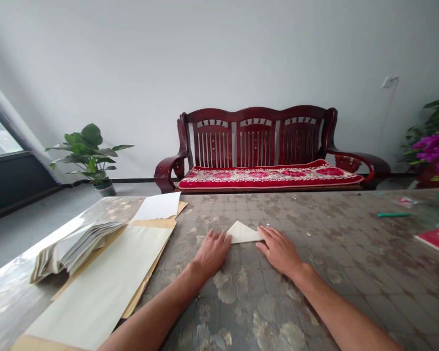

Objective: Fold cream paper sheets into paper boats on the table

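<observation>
Plain off-white folded paper [243, 235]

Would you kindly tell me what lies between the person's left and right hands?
In the head view, a folded white paper lies on the table between the left hand and the right hand, its peak toward the bench.

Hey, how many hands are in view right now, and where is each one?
2. The left hand is at the left corner of the folded white paper; the right hand is at its right corner.
</observation>
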Demonstrator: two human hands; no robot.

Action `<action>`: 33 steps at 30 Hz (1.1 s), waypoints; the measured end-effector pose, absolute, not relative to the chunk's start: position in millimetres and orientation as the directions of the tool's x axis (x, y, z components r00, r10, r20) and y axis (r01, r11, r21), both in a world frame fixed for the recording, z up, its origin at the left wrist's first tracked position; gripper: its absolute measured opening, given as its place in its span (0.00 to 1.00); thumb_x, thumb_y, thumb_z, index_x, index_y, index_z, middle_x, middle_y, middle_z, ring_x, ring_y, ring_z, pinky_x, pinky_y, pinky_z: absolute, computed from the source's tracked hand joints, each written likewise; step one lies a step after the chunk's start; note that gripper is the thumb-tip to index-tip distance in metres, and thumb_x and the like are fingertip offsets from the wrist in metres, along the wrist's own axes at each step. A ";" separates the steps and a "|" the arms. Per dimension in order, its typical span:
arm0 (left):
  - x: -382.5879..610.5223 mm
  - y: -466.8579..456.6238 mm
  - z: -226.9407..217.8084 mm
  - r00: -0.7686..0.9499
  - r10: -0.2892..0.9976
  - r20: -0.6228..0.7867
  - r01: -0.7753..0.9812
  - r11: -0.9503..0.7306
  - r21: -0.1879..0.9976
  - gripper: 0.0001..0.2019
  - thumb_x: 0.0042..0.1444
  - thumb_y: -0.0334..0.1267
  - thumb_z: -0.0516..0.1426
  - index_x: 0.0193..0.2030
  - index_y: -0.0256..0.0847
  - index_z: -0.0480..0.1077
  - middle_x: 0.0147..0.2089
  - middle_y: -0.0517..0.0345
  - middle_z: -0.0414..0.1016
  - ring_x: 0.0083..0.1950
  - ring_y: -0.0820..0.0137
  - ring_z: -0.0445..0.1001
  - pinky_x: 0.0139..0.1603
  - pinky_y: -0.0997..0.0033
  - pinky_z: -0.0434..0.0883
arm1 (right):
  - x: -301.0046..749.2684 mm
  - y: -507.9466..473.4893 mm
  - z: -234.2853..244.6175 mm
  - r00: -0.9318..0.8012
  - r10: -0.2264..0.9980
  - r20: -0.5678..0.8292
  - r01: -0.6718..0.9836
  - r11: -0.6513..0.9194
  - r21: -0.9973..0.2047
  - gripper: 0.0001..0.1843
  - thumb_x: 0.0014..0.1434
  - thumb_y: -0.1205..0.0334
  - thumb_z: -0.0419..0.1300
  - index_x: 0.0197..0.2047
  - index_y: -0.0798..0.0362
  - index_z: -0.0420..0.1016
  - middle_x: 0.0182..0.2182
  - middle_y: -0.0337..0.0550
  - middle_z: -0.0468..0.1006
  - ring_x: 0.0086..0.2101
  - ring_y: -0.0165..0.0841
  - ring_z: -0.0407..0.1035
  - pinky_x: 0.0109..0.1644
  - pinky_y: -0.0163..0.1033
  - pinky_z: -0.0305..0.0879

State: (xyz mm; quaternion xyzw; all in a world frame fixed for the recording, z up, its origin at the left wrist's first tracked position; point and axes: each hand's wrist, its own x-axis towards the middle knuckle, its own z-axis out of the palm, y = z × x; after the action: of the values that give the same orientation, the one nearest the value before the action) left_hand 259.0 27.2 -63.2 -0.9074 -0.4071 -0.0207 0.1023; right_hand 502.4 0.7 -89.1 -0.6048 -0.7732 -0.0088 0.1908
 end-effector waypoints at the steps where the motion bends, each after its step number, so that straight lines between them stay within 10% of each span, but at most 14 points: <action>1: 258.5 28.8 -64.7 0.664 0.737 0.128 0.746 -0.642 -0.175 0.13 0.63 0.27 0.48 0.49 0.38 0.69 0.47 0.48 0.75 0.47 0.60 0.75 0.59 0.54 0.65 | 502.9 0.8 -88.5 -0.186 0.933 0.309 0.933 0.266 -0.242 0.27 0.62 0.58 0.57 0.63 0.55 0.67 0.60 0.53 0.70 0.59 0.44 0.63 0.63 0.50 0.59; 8: 248.7 37.5 -67.6 0.585 0.774 0.240 0.804 -0.593 -0.046 0.12 0.61 0.25 0.47 0.40 0.40 0.69 0.37 0.54 0.78 0.42 0.65 0.76 0.64 0.54 0.59 | 507.4 7.1 -88.1 -0.077 0.950 0.303 0.845 0.224 -0.486 0.35 0.52 0.64 0.59 0.65 0.54 0.64 0.59 0.51 0.71 0.58 0.42 0.65 0.63 0.49 0.59; 14: 245.3 40.3 -58.0 0.352 0.904 0.241 0.779 -0.426 0.460 0.13 0.66 0.37 0.44 0.39 0.44 0.69 0.32 0.59 0.76 0.34 0.69 0.75 0.36 0.73 0.66 | 508.0 19.1 -95.1 0.046 0.951 0.307 0.443 0.256 -0.859 0.32 0.50 0.60 0.61 0.61 0.52 0.67 0.56 0.53 0.74 0.55 0.42 0.69 0.60 0.52 0.63; 19: 254.2 35.3 -55.9 0.331 0.928 0.172 0.622 -0.352 0.699 0.15 0.62 0.41 0.45 0.30 0.42 0.69 0.24 0.63 0.68 0.28 0.72 0.68 0.28 0.76 0.59 | 500.0 13.7 -83.0 0.004 0.967 0.255 0.192 0.250 -0.949 0.22 0.55 0.49 0.61 0.49 0.54 0.76 0.45 0.51 0.81 0.43 0.40 0.74 0.47 0.46 0.72; 27: 264.9 30.5 -72.8 0.333 0.929 0.163 0.543 -0.330 0.772 0.15 0.63 0.43 0.47 0.36 0.41 0.72 0.29 0.61 0.73 0.33 0.68 0.71 0.33 0.73 0.66 | 488.0 9.9 -76.6 0.084 0.959 0.270 0.190 0.251 -0.949 0.17 0.51 0.49 0.63 0.34 0.56 0.79 0.27 0.43 0.80 0.29 0.34 0.71 0.34 0.37 0.67; 33: 271.8 26.4 -61.1 0.168 0.827 0.537 0.571 -0.525 0.631 0.13 0.61 0.41 0.54 0.52 0.45 0.70 0.50 0.52 0.74 0.52 0.61 0.71 0.53 0.60 0.69 | 483.1 4.0 -70.2 0.196 0.879 0.435 0.402 0.333 -0.853 0.12 0.55 0.54 0.60 0.32 0.53 0.78 0.24 0.39 0.76 0.25 0.31 0.67 0.30 0.34 0.63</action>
State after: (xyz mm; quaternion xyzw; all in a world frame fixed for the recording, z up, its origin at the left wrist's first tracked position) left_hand 271.8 26.4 -61.1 -0.7505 -0.4658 -0.4464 -0.1433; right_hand 483.1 4.0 -70.2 -0.5366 -0.5968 0.2141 0.5569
